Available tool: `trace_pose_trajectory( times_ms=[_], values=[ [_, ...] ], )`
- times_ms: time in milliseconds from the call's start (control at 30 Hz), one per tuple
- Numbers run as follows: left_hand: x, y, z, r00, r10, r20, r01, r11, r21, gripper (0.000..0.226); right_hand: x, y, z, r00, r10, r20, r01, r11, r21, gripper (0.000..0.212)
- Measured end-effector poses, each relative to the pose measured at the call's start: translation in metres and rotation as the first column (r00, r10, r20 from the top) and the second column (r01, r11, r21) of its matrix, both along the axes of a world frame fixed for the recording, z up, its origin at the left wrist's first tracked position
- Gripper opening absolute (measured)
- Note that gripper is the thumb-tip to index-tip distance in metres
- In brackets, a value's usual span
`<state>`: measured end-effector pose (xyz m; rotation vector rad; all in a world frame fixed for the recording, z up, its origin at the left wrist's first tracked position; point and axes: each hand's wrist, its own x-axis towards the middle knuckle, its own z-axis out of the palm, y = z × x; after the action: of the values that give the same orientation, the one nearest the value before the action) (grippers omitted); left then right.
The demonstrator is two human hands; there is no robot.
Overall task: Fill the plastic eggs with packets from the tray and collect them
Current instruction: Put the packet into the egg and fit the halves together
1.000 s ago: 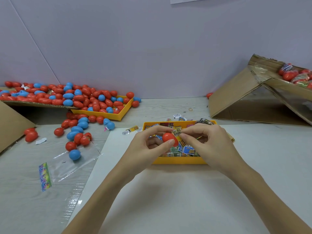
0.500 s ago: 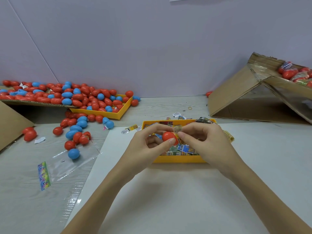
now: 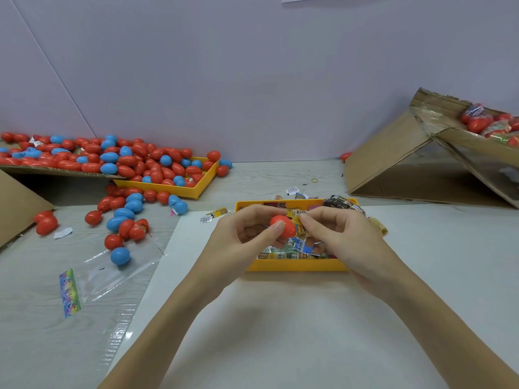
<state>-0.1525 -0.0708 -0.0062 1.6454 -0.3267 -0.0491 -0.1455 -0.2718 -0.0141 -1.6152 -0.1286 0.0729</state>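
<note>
My left hand [image 3: 247, 234] grips a red plastic egg [image 3: 283, 225] between thumb and fingers, above the yellow tray [image 3: 297, 265] of printed packets. My right hand [image 3: 337, 234] pinches a small yellow packet [image 3: 298, 220] right against the egg's right side. The egg's opening is hidden by my fingers. More packets [image 3: 292, 248] lie in the tray under both hands.
A second yellow tray [image 3: 193, 189] and a cardboard flap [image 3: 56, 171] at back left are heaped with red and blue eggs; loose eggs [image 3: 123, 220] spill beside them. A clear plastic bag [image 3: 112, 272] lies at left. An open cardboard box [image 3: 421, 164] with bagged eggs stands at right.
The packet has moved closer to the egg, now pressed against its right side. Both hands stay over the tray, shifted slightly.
</note>
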Motion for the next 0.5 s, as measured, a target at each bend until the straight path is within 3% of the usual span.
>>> trace_pose_trajectory(
  times_ms=[500],
  values=[
    [-0.0005,0.0015,-0.0005,0.999,0.029,0.037,-0.031,0.997,0.071,0.027,-0.0032,0.0038,0.0010,0.998,-0.003,0.068,0.012,0.991,-0.137,0.014]
  ],
)
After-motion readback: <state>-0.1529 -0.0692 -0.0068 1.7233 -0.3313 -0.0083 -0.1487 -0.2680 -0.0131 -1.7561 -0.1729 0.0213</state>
